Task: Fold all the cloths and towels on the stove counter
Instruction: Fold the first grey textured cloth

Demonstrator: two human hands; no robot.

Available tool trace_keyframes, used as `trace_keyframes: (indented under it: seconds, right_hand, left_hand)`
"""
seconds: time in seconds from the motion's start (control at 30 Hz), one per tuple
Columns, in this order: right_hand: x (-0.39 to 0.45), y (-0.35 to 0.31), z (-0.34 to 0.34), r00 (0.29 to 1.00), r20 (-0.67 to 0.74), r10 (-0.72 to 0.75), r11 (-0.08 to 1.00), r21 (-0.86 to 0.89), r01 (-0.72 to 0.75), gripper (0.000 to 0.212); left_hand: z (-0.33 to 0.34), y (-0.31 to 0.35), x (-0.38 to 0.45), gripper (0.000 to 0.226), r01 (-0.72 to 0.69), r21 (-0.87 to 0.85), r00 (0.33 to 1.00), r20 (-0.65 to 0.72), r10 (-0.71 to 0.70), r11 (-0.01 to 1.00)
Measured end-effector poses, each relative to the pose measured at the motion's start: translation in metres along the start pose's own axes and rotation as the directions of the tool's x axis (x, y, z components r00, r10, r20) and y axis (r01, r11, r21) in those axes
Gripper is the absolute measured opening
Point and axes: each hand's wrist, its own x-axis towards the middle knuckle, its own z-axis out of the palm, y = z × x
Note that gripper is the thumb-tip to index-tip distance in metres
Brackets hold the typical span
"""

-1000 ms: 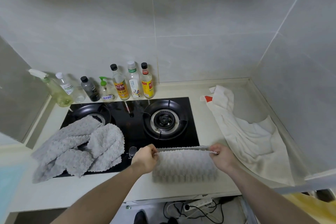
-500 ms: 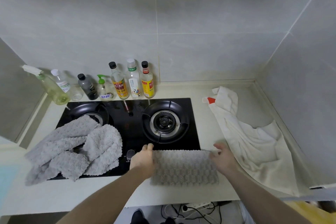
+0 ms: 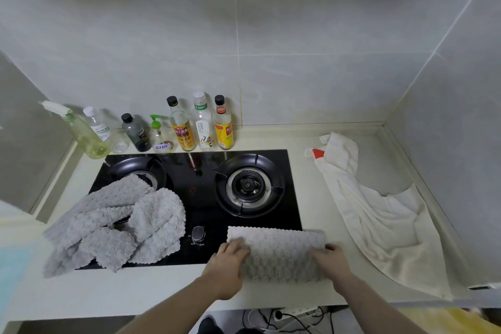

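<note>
Room: grey tiled walls meet in a corner behind a pale surface [image 3: 309, 141] with a black two-burner gas stove [image 3: 195, 192] set into it.
Change: a second ago both hands held the folded grey cloth [image 3: 279, 252] up by its top edge; now it lies flat on the surface's front edge, over the stove's front right corner.
Left hand [image 3: 230, 260]: fingers flat, pressing the cloth's left end.
Right hand [image 3: 330, 260]: fingers flat on the cloth's right end.
Unfolded grey towel [image 3: 113, 225]: crumpled heap over the left burner and the stove's front left corner, as before.
White towel [image 3: 379, 214]: sprawled along the surface's right side, unfolded.
Back edge: row of bottles [image 3: 202, 122] and a spray bottle [image 3: 81, 130] against the wall.
Below: cables [image 3: 284, 320] on the floor.
</note>
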Motion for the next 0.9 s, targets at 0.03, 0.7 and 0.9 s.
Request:
trace_keyframes:
  seconds: [0.03,0.7,0.9]
  right_hand:
    - [-0.002,-0.001,-0.001,0.999,0.033,0.011,1.000,-0.002,-0.011,0.040]
    - [-0.065,-0.066,0.022,0.935,0.180,-0.304,0.947,-0.052,0.318,0.008]
    - [-0.075,-0.064,0.073,0.896,0.237,-0.377,0.904,-0.118,0.411,0.021]
  left_hand:
    - [0.001,0.000,-0.001,0.072,0.005,-0.005,1.000,0.002,-0.005,1.000]
    - [0.017,0.012,-0.028,0.083,0.011,-0.395,0.995,0.098,0.030,0.919]
    - [0.017,-0.005,-0.042,0.066,0.073,-0.450,0.996,-0.009,-0.086,0.890]
